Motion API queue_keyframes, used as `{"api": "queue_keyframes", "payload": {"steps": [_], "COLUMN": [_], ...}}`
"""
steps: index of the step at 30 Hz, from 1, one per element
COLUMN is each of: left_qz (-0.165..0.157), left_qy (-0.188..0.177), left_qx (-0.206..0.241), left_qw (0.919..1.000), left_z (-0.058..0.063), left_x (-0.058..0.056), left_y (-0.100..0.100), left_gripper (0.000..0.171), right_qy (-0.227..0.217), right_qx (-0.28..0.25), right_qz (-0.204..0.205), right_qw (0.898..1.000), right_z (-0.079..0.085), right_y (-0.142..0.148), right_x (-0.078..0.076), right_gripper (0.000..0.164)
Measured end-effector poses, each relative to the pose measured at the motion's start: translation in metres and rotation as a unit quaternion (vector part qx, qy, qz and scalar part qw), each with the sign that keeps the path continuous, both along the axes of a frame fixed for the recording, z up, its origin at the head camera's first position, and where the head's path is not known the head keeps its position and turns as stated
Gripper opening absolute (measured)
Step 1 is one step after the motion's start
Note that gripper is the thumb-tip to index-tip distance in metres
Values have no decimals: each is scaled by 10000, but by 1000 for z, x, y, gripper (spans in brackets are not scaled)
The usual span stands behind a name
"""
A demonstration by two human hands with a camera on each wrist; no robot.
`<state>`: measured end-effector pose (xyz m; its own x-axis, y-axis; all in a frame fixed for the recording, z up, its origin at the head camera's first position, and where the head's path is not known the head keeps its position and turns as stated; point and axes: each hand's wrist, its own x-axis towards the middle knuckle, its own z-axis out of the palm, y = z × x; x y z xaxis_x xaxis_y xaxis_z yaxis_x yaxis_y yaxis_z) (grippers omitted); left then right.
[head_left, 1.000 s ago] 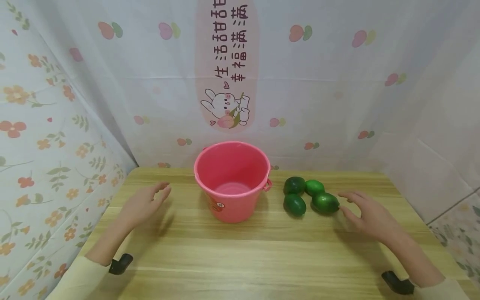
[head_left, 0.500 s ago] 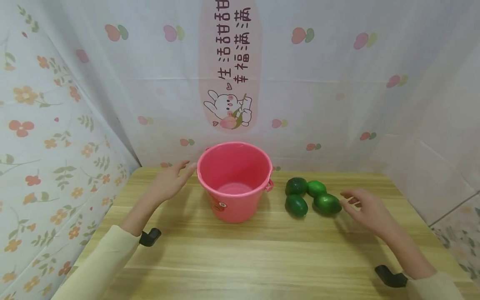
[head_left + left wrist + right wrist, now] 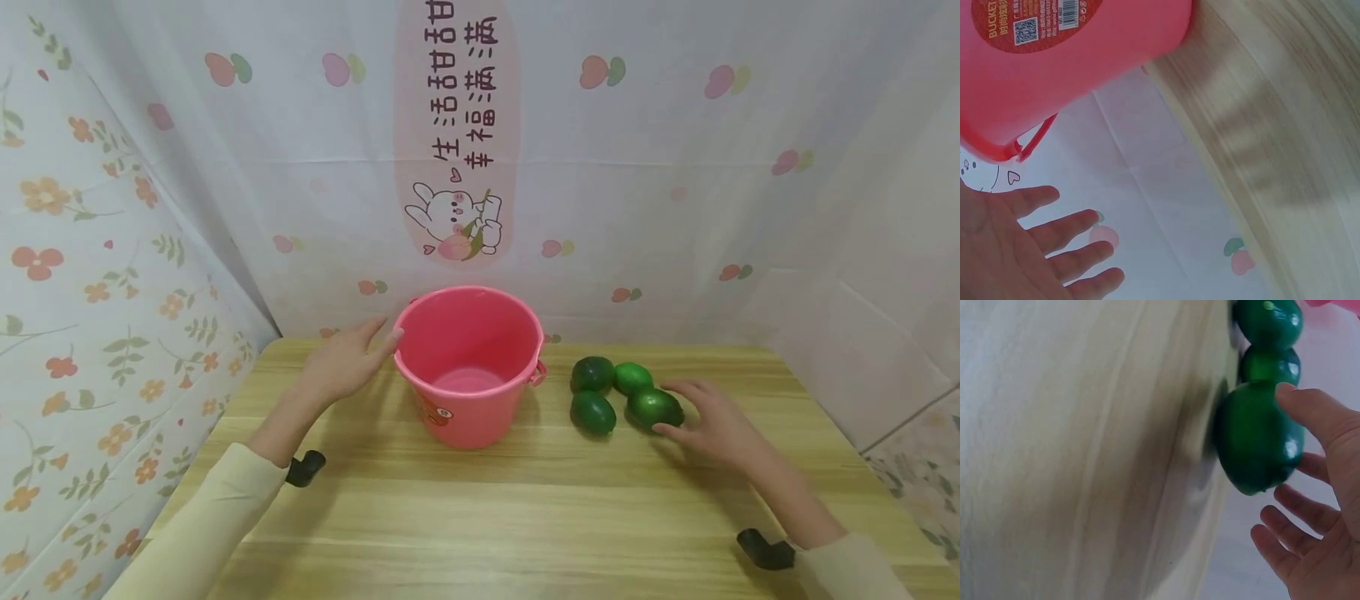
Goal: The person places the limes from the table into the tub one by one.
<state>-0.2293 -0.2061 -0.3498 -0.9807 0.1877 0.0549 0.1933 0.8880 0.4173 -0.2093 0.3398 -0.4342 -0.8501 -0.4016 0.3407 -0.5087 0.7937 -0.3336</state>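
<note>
A pink bucket (image 3: 480, 421) stands upright on the wooden table, with nothing visible inside. My left hand (image 3: 341, 365) is at its left rim, fingers extended and thumb close to the edge; whether it touches is unclear. In the left wrist view the fingers of that hand (image 3: 1019, 253) are spread beside the bucket (image 3: 1072, 81). My right hand (image 3: 712, 429) reaches around the right end of a green lime (image 3: 651, 408), thumb on the near side. The right wrist view has the thumb overlapping this lime (image 3: 1257, 437), while the other fingers are spread apart.
Three other green limes sit close by: a dark one (image 3: 592, 375), a small bright one (image 3: 632, 378) and one in front (image 3: 592, 413). A printed curtain (image 3: 300, 200) hangs behind the table (image 3: 480, 525). The bucket's handle joint (image 3: 538, 373) faces the limes.
My left hand has moved right and away from me to the bucket's rim. My right hand has shifted slightly left, its thumb and forefinger spreading around the nearest lime.
</note>
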Motion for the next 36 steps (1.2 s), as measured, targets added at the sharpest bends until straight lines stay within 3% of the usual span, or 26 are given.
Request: {"api": "queue_keyframes", "payload": {"steps": [7,15,36], "left_qz": [-83,-159,-129], "left_qy": [116,293,138], "left_qx": [-494,-790,-1093], "left_qw": [9987,9963,9938], "left_z": [-2,-1,4], "left_x": [-1,-2,-2], "left_y": [-1,0,2], "left_gripper": [70,67,70], "right_qy": [-2,11,409], "right_qx": [34,-69,-264], "right_qz": [29,-129,-65], "right_qw": [10000,9999,9988], "right_z": [-7,-13,-13], "right_y": [-5,-8,-7], "right_x": [-4,-5,-5], "right_gripper": [70,66,61]}}
